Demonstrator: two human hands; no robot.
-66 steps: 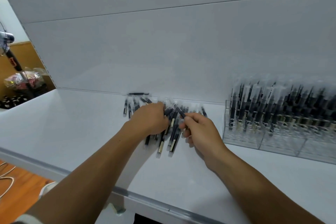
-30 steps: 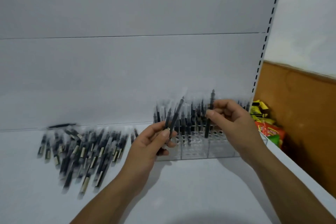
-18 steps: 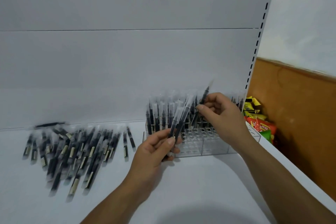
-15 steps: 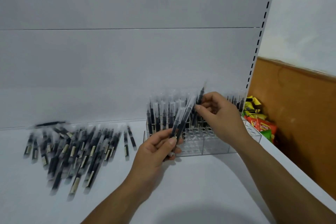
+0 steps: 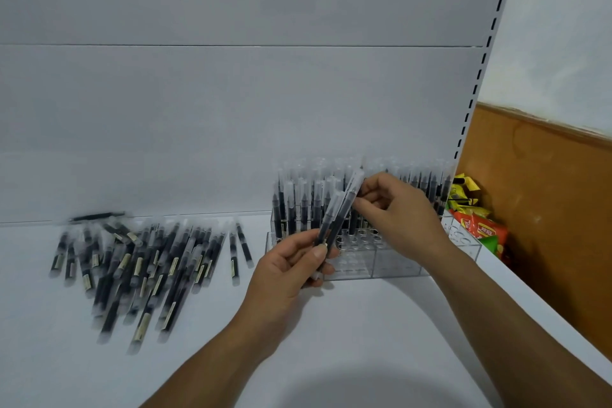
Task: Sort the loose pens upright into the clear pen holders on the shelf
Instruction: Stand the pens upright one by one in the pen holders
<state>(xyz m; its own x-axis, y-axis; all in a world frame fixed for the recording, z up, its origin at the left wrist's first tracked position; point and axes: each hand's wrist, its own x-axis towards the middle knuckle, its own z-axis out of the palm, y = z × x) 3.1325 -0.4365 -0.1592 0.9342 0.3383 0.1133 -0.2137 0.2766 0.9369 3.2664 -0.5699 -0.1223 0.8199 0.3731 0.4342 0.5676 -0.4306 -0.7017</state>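
shelf (image 5: 331,358): white, flat, plain
left side: messy heap of loose pens (image 5: 139,265) lying flat, one black pen (image 5: 96,216) by the back panel (image 5: 231,126)
right side: clear pen holders (image 5: 390,262) standing side by side

You grip a few black pens (image 5: 334,222) with frosted clear caps in your left hand (image 5: 291,272). They slant up to the right, caps uppermost. The fingertips (image 5: 362,207) of your right hand (image 5: 400,219) pinch the highest-reaching one near its cap. Just behind both sets of fingers stand the clear pen holders (image 5: 397,263), acrylic blocks drilled with round holes. Their back rows are packed with upright pens (image 5: 291,205), and the front holes beside your left fingertips are open. Well left of your left fingers lies the loose pile (image 5: 139,262), flat, overlapping and blurred, with cream labels on dark barrels.
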